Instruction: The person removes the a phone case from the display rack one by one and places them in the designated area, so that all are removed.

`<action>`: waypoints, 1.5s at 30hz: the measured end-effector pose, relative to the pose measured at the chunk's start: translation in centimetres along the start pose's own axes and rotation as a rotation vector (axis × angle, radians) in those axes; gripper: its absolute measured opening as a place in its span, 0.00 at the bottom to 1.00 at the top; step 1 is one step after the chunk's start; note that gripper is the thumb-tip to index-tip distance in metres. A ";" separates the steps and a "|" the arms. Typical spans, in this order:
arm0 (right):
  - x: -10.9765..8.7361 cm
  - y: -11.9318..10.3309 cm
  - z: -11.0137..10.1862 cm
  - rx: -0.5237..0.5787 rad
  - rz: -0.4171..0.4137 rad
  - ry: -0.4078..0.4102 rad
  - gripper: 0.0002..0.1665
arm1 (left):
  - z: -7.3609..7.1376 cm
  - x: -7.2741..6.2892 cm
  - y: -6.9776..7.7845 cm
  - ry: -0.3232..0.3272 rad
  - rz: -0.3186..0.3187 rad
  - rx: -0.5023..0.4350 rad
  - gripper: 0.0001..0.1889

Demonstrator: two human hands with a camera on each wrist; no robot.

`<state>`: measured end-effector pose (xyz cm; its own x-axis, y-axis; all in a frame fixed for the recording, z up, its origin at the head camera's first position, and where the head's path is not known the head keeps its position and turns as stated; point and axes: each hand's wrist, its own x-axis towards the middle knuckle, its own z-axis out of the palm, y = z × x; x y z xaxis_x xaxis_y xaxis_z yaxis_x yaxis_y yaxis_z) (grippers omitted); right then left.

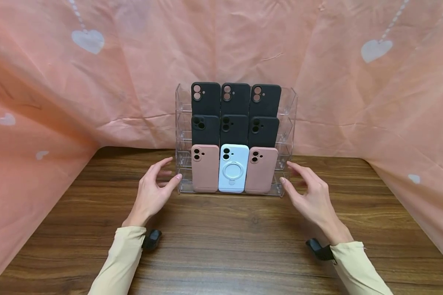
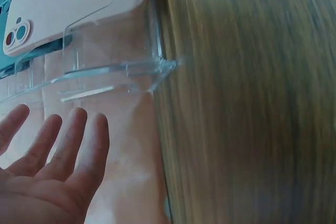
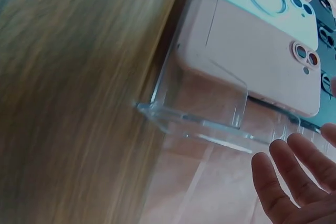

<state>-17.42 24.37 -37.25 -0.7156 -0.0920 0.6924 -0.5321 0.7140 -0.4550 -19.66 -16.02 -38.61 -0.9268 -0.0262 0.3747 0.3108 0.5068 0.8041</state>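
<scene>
A clear acrylic tiered rack (image 1: 185, 187) stands at the back of the table, bearing phone cases in three rows. Black cases (image 1: 205, 98) fill the upper two rows. In the front row a white case (image 1: 233, 180) with a ring sits between two pink cases (image 1: 205, 172) (image 1: 261, 172). My left hand (image 1: 153, 192) is beside the rack's left side, fingers spread and relaxed. On the other side, my right hand (image 1: 310, 196) is held the same way. Both wrist views show a gap between the fingers and the clear side panel; neither hand holds anything.
The brown wooden table (image 1: 236, 246) extends in front of the rack. Pink cloth (image 1: 144, 82) with white hearts hangs behind it and along both sides. A black strap with a small device (image 1: 152, 240) is on the left wrist, another (image 1: 319, 249) on the right.
</scene>
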 end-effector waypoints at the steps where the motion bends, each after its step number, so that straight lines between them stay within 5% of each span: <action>1: 0.2 -0.1 0.1 0.006 0.006 0.003 0.28 | 0.1 0.1 0.0 -0.003 -0.003 -0.007 0.29; 13: 1.6 -0.4 1.3 0.024 0.102 -0.010 0.27 | 1.1 0.7 0.5 0.036 -0.029 -0.032 0.26; 21: 2.3 -0.8 2.2 -0.011 0.085 -0.014 0.30 | 1.2 1.1 0.5 0.051 -0.020 -0.030 0.26; 36: 2.1 -0.9 3.2 0.037 0.183 -0.097 0.40 | 1.3 1.3 0.5 0.050 -0.033 -0.023 0.25; 45: 2.0 -0.8 3.6 0.038 0.199 -0.073 0.42 | 1.4 1.2 0.6 0.050 -0.033 -0.031 0.24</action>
<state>-20.08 21.12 -37.52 -0.8383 -0.0027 0.5452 -0.3930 0.6962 -0.6007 -20.89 -14.53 -38.35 -0.9251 -0.0864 0.3697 0.2872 0.4777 0.8302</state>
